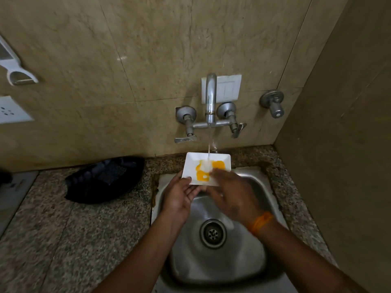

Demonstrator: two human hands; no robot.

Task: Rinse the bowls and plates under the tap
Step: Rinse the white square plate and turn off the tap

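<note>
Head view: one wide look down at a steel sink (249, 256) set in a speckled stone table (74, 240).
Plate: a small square white plate (191, 166) sits above the far rim of the sink, right under the tap (211, 98), with yellow-orange residue across its middle.
Water: a thin stream falls from the spout onto the centre of the plate and spreads pale over the stain.
Left hand: the left hand (179, 197) pinches the near left edge, thumb on top of the rim and fingers curled beneath.
Right hand: the right hand (232, 193) is blurred; its fingers look loosely spread and laid on the near right part of the plate, seemingly rubbing rather than gripping.
Handling: the plate looks light and stiff, probably brittle if dropped on steel, and wet it is likely slippery.
Best hold: the raised rim at the near edge, thumb above and fingers below, seems safest.
Elsewhere: a dark, shallow tray-like thing (103, 178) lies on the table left of the sink, well apart from the plate.
</note>
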